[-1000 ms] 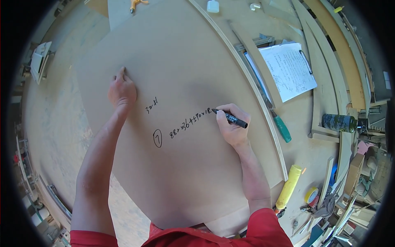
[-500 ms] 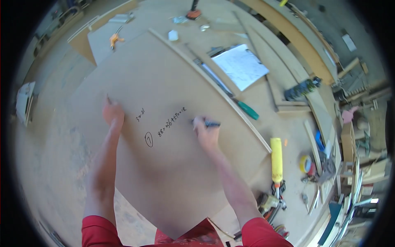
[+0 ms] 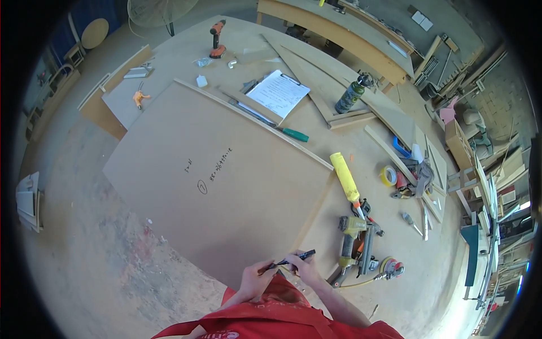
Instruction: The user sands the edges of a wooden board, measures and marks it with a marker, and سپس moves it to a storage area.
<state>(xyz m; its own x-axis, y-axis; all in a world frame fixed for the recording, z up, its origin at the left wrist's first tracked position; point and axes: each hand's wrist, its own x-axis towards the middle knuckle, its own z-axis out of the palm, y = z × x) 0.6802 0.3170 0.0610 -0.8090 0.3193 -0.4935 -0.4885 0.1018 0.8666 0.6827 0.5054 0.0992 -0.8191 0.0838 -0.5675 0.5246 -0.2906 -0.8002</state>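
At the near edge of the brown board [image 3: 259,192], right hand [image 3: 307,272] grip narrow, holding the black marker [image 3: 307,255]; its long axis runs left to right, right end slightly farther. Left hand [image 3: 257,280] just beside the left end, cannot tell if its grip holds anything. Handwriting [image 3: 221,164] lies far and left on the board, left hand nearer to it; nail gun [image 3: 352,227] off right, yellow bottle [image 3: 344,176] farther beyond
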